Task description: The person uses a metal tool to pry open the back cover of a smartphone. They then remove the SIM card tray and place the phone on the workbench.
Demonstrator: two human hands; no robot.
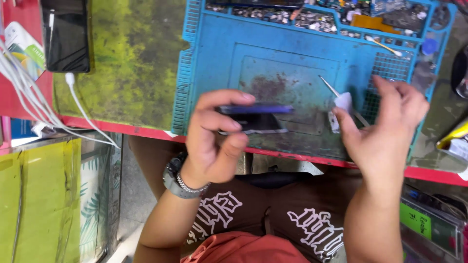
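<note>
Purple phone (254, 109) above blue mat (292, 63), cotton swab (383, 46) beyond

A red-edged tabletop (146, 130) carries a worn green mat (126, 63) on its left part and a blue repair mat (292, 53) beside it. A black phone (65, 34) with a white cable (80, 104) lies at the far left.

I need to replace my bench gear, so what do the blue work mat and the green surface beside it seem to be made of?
The blue work mat looks like soft moulded silicone or rubber: matte, with ribbed edges, a grid patch and moulded-in compartments, stained dark in the middle. The green surface looks like a worn, mottled matte sheet, possibly a cutting mat or painted board; the view does not settle which.
</note>
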